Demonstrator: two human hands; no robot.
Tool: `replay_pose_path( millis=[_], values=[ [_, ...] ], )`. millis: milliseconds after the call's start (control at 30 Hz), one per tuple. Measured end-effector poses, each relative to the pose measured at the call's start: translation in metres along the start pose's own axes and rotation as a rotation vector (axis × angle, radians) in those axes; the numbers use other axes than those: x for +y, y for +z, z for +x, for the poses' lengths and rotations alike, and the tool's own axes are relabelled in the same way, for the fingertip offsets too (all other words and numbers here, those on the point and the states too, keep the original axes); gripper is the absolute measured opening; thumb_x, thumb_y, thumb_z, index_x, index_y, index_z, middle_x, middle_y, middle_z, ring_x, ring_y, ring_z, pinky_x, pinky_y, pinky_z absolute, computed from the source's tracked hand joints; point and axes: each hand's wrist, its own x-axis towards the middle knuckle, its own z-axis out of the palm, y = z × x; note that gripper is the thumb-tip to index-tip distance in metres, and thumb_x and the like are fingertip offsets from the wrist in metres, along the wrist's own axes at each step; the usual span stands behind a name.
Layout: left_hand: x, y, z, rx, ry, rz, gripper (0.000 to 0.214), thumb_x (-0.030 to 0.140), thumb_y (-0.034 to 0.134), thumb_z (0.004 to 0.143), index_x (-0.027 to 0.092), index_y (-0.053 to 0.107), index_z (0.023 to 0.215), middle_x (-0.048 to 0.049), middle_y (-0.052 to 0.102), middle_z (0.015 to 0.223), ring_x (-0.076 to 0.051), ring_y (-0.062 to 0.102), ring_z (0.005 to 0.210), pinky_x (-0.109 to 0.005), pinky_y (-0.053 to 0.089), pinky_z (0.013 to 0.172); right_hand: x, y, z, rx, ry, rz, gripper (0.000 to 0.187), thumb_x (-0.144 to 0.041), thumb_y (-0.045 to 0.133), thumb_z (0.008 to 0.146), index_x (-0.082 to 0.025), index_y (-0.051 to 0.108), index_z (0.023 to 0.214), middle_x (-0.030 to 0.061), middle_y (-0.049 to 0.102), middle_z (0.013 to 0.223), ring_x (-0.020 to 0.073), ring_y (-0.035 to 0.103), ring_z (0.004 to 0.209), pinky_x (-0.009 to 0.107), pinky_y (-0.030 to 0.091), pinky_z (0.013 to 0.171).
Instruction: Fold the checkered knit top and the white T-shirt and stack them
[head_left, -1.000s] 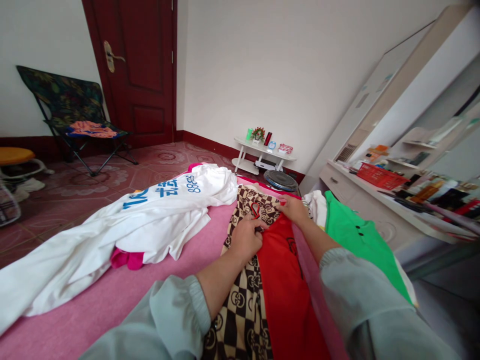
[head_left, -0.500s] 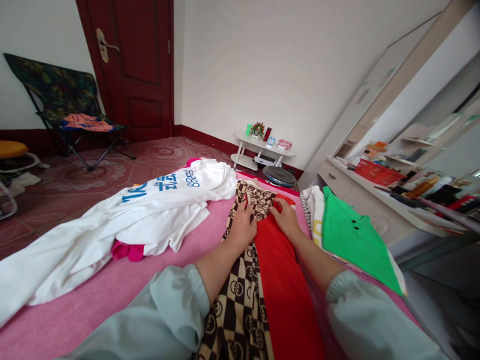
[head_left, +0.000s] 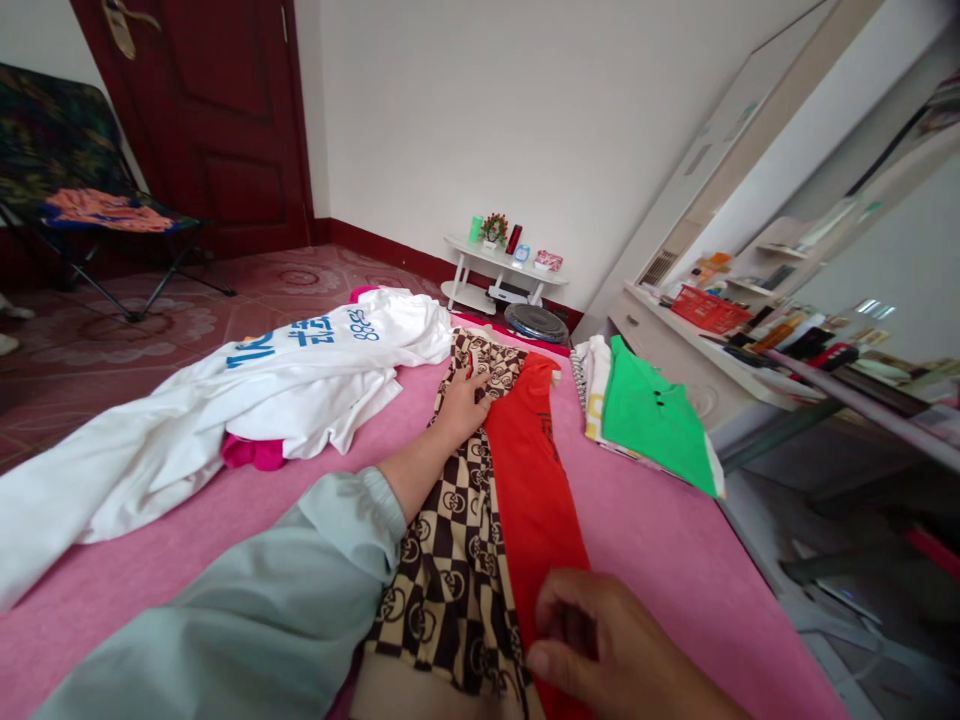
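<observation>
A brown-and-cream checked garment (head_left: 450, 520) lies lengthwise on the pink bed cover, with a red part (head_left: 529, 470) folded along its right side. My left hand (head_left: 463, 402) rests on the checked cloth near its far end, fingers stretched out over the fabric. Close to the camera, my right hand (head_left: 600, 640) hovers at or just over the near end of the red part. Its fingers are loosely curled, and a gap shows between thumb and forefinger. Whether it touches the cloth is hard to tell.
White clothing (head_left: 300, 370) with blue print is spread to the left on the pink cover (head_left: 645, 530). Right of the garment lies a folded stack topped by a green shirt (head_left: 652, 410). A dresser (head_left: 750, 370) stands at the right, a small white table (head_left: 502, 258) beyond.
My right hand has left the far end of the red part and come back toward me, to the near end. My left hand stays on the checked cloth; the view has shifted rightward.
</observation>
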Motion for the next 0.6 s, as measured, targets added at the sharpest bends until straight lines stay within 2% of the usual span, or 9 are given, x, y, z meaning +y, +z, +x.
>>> replay_pose_path(
  millis=[67, 133, 200, 267, 367, 433, 500, 600],
  values=[
    [0.002, -0.001, -0.004, -0.003, 0.017, -0.003, 0.044, 0.02, 0.057, 0.078, 0.014, 0.057, 0.122, -0.0136, 0.047, 0.13, -0.029, 0.042, 0.125, -0.043, 0.034, 0.107, 0.003, 0.011, -0.007, 0.03, 0.039, -0.025, 0.01, -0.025, 0.065, 0.07, -0.018, 0.059, 0.075, -0.0048, 0.055, 0.06, 0.0102, 0.049, 0.057, 0.02, 0.03, 0.049],
    [0.005, -0.001, -0.011, -0.027, 0.03, -0.01, 0.049, 0.02, 0.053, 0.081, 0.011, 0.05, 0.129, -0.0164, 0.043, 0.134, -0.03, 0.038, 0.129, -0.044, 0.031, 0.109, 0.004, 0.018, -0.008, 0.107, 0.008, -0.048, 0.006, -0.024, 0.059, 0.075, -0.019, 0.058, 0.074, -0.0037, 0.058, 0.064, 0.0105, 0.051, 0.06, 0.02, 0.032, 0.052],
    [0.007, -0.003, -0.021, -0.059, 0.039, -0.018, 0.054, 0.016, 0.048, 0.082, 0.008, 0.041, 0.135, -0.0185, 0.037, 0.139, -0.029, 0.033, 0.133, -0.045, 0.027, 0.111, 0.0, 0.021, -0.008, 0.169, -0.049, -0.08, 0.016, -0.028, 0.051, 0.082, -0.019, 0.057, 0.072, -0.0023, 0.06, 0.067, 0.0107, 0.052, 0.062, 0.021, 0.033, 0.056],
    [0.008, -0.007, -0.035, -0.093, 0.061, -0.017, 0.061, 0.01, 0.045, 0.079, 0.008, 0.032, 0.139, -0.0185, 0.031, 0.144, -0.028, 0.026, 0.136, -0.045, 0.024, 0.113, -0.006, 0.024, -0.01, 0.205, -0.08, -0.142, 0.021, -0.033, 0.049, 0.084, -0.019, 0.057, 0.071, -0.0016, 0.061, 0.068, 0.0113, 0.052, 0.063, 0.022, 0.032, 0.057],
    [0.011, -0.021, -0.063, -0.149, 0.121, 0.023, 0.071, 0.004, 0.043, 0.074, 0.008, 0.024, 0.142, -0.0183, 0.023, 0.148, -0.026, 0.021, 0.139, -0.043, 0.022, 0.114, -0.015, 0.029, -0.013, 0.268, -0.08, -0.262, 0.012, -0.029, 0.055, 0.077, -0.02, 0.057, 0.07, -0.0017, 0.06, 0.067, 0.0118, 0.049, 0.061, 0.024, 0.028, 0.056],
    [0.016, -0.036, -0.086, -0.215, 0.163, 0.101, 0.069, 0.006, 0.044, 0.074, 0.006, 0.027, 0.141, -0.0188, 0.021, 0.149, -0.026, 0.02, 0.139, -0.041, 0.022, 0.114, -0.015, 0.032, -0.011, 0.314, -0.083, -0.288, 0.008, -0.02, 0.053, 0.071, -0.019, 0.053, 0.063, -0.002, 0.057, 0.063, 0.0111, 0.046, 0.058, 0.024, 0.026, 0.055],
    [0.025, -0.053, -0.109, -0.333, 0.194, 0.205, 0.062, 0.011, 0.046, 0.077, 0.007, 0.035, 0.138, -0.0179, 0.025, 0.149, -0.028, 0.019, 0.139, -0.042, 0.021, 0.114, -0.01, 0.031, -0.006, 0.304, -0.083, -0.17, 0.011, -0.016, 0.049, 0.066, -0.018, 0.046, 0.056, -0.0031, 0.05, 0.056, 0.0101, 0.043, 0.054, 0.023, 0.025, 0.053],
    [0.044, -0.079, -0.144, -0.552, 0.244, 0.288, 0.061, 0.023, 0.052, 0.08, 0.011, 0.039, 0.138, -0.0156, 0.024, 0.151, -0.032, 0.015, 0.14, -0.048, 0.018, 0.114, 0.001, 0.021, 0.001, 0.182, -0.023, 0.264, 0.013, -0.024, 0.047, 0.066, -0.02, 0.041, 0.055, -0.0063, 0.041, 0.046, 0.0086, 0.038, 0.044, 0.021, 0.026, 0.046]
  ],
)
